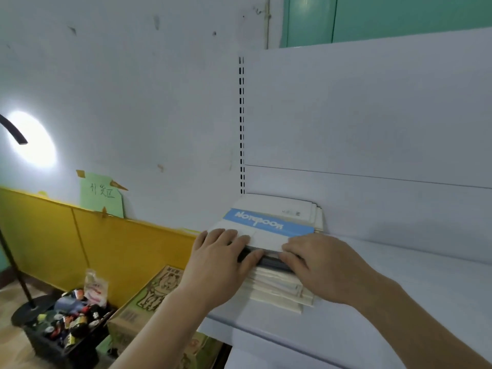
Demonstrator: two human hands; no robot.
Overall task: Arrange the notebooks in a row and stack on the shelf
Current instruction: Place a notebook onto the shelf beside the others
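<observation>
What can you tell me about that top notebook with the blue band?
The top notebook lies flat on a stack of notebooks at the shelf's left end, by the back panel. Its white cover looks like paper, with a blue band printed "Notebook". Left hand and right hand grip its near edge.

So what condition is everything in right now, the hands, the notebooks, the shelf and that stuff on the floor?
Left hand: fingers on top notebook, thumb at the stack's front edge.
Right hand: likewise, gripping the front edge.
Top notebook: lying flat, blue band up.
Notebook stack: edges uneven, at the shelf's left end.
Shelf: bare right of the stack.
Cardboard box: on the floor.
Black crate: full of small items.
</observation>
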